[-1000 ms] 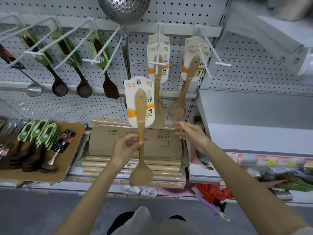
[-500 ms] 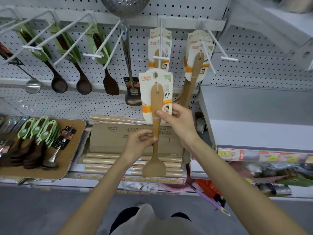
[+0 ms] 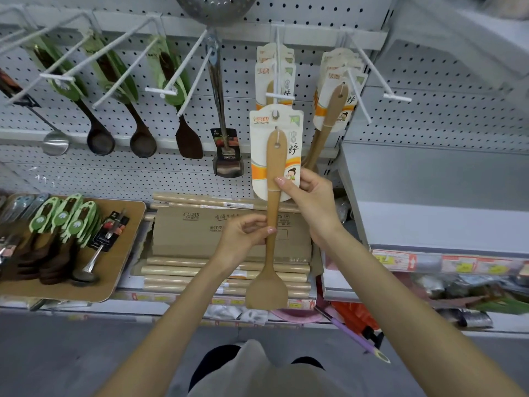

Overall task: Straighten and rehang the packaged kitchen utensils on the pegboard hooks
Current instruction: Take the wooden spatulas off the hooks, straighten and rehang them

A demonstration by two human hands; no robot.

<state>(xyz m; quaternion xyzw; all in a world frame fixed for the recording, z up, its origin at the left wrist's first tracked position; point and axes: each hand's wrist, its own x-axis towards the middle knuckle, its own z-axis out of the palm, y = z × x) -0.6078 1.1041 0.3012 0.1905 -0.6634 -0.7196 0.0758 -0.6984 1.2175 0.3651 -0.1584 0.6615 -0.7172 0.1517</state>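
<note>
I hold a wooden spatula (image 3: 272, 213) tied to a white and orange backing card (image 3: 289, 130), upright in front of the pegboard. My left hand (image 3: 243, 236) pinches the handle at mid-length. My right hand (image 3: 309, 202) grips the card's lower right edge, thumb across the handle. The card's hang hole sits just below the tip of a white peg hook (image 3: 277, 93) that carries more of the same carded spatulas (image 3: 264, 70). A second hook to the right (image 3: 359, 93) holds another bunch of wooden spatulas (image 3: 332, 110).
Dark wooden ladles and a turner on green cards (image 3: 171, 81) hang on hooks to the left, next to a steel turner (image 3: 226, 164). A wooden tray (image 3: 120, 253) with loose carded utensils lies lower left. Cardboard packs (image 3: 229, 233) are stacked below my hands. A grey shelf (image 3: 429, 196) juts out on the right.
The carded spatula has moved right and up from the left of the hook to just beneath it. My right hand, free one second ago, has taken hold of the card.
</note>
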